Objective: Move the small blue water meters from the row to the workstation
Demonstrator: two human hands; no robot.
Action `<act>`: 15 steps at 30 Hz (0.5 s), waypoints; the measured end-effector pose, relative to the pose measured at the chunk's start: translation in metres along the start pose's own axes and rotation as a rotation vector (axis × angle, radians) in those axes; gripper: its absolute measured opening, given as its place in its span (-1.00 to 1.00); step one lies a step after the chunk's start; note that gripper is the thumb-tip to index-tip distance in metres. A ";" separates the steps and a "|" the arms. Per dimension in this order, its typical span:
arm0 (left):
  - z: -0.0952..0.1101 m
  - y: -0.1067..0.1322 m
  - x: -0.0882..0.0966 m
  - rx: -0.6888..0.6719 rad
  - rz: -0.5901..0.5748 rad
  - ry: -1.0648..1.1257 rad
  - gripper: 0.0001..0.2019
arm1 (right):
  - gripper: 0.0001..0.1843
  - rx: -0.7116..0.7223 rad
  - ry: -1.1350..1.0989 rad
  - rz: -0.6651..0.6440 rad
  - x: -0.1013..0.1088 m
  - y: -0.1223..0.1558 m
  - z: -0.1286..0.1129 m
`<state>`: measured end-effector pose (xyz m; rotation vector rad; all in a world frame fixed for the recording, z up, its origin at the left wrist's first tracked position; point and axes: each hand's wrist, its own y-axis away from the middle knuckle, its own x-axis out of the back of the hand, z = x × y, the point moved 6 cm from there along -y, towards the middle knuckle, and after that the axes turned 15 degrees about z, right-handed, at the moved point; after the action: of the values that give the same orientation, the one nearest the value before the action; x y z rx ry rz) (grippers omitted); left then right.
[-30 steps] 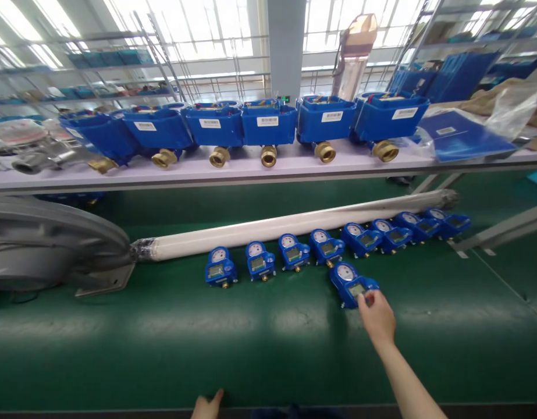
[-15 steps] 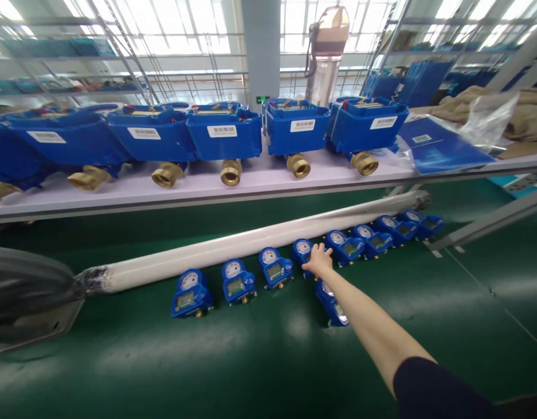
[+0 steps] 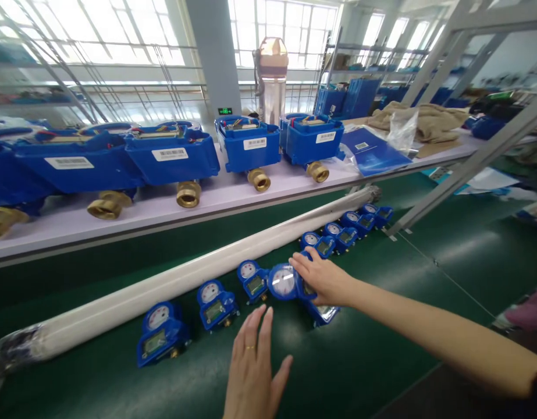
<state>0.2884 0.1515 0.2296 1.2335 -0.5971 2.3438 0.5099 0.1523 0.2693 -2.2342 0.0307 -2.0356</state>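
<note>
My right hand (image 3: 323, 278) is closed around a blue water meter (image 3: 283, 281), its round white dial facing up and left while my fingers cover its display end. Partly under that hand lies another water meter (image 3: 323, 314), mostly hidden. My left hand (image 3: 256, 355), a ring on one finger, is open and empty, fingers stretched toward the held meter but apart from it. Left of the held meter, small blue meters (image 3: 216, 305) with dials and grey displays stand in a row on the green surface (image 3: 198, 378); several more (image 3: 341, 235) continue to the right.
A long white wrapped roll (image 3: 172, 267) lies behind the row. Above it, a shelf (image 3: 220, 201) carries several larger blue housings (image 3: 251, 152) with brass fittings, a clear bottle (image 3: 273, 81), and a blue folder (image 3: 373, 148). A grey metal frame post (image 3: 464, 169) slants at the right.
My right hand has lifted the water meter out of the row and turned it toward me. My left hand has come into view from below. The view has shifted right.
</note>
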 end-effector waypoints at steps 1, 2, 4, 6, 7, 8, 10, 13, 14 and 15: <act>0.021 -0.012 -0.004 -0.045 -0.083 -0.042 -0.19 | 0.24 0.081 -0.047 -0.032 0.001 0.016 -0.016; 0.035 -0.018 -0.011 -0.060 -0.186 -0.081 -0.12 | 0.28 0.150 -0.109 -0.060 -0.002 0.031 -0.033; 0.042 -0.014 -0.032 -0.025 -0.390 -0.137 -0.06 | 0.30 0.245 -0.249 -0.110 -0.016 0.057 -0.066; 0.028 0.005 -0.056 0.047 -0.548 -0.168 -0.05 | 0.27 0.258 -0.384 -0.172 -0.035 0.071 -0.087; 0.016 0.017 -0.067 0.084 -0.595 -0.177 -0.08 | 0.25 0.231 -0.444 -0.215 -0.044 0.072 -0.087; 0.002 0.030 -0.077 0.124 -0.631 -0.185 -0.13 | 0.23 0.171 -0.482 -0.246 -0.049 0.069 -0.078; -0.031 0.057 -0.091 0.238 -0.672 -0.201 -0.28 | 0.16 -0.051 -0.451 -0.213 -0.050 0.055 -0.023; -0.076 0.099 -0.088 0.447 -0.687 -0.224 -0.32 | -0.03 -0.532 -0.105 0.059 -0.032 0.039 0.141; -0.086 0.111 -0.081 0.491 -0.666 -0.230 -0.27 | 0.01 -0.638 -0.010 0.102 -0.033 0.038 0.199; -0.094 0.120 -0.071 0.517 -0.625 -0.238 -0.21 | 0.01 -0.689 0.016 0.109 -0.042 0.035 0.250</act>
<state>0.1974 0.0930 0.1005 1.6370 0.3316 1.8673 0.7561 0.1405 0.2021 -2.4774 0.9668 -2.2095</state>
